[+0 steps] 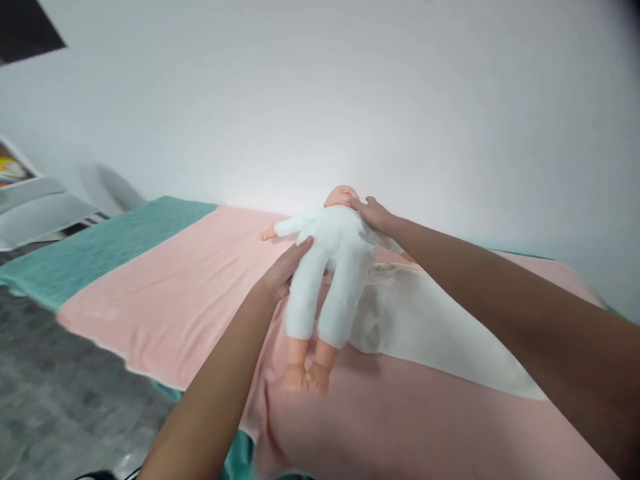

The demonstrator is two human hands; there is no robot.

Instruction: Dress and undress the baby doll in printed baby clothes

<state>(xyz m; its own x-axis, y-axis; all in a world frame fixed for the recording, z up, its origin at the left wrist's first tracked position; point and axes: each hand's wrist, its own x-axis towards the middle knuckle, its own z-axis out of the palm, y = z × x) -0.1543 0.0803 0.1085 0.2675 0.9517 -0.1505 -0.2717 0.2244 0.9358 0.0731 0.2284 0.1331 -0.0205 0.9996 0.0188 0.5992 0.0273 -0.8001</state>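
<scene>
A baby doll [334,267] in a white one-piece suit is held face down above a pink blanket [190,293], bare feet toward me and head toward the wall. My left hand [287,267] grips the doll's hip on its left side, fingers wrapped around it. My right hand [373,213] is closed on the doll's shoulder and neck, beside the bare head. A white cloth [430,327] lies spread on the blanket just right of the doll.
The pink blanket lies over a teal sheet [100,247] on a bed against a plain white wall [350,100]. Grey floor [60,393] shows at the left, with a white piece of furniture [30,207] at the far left.
</scene>
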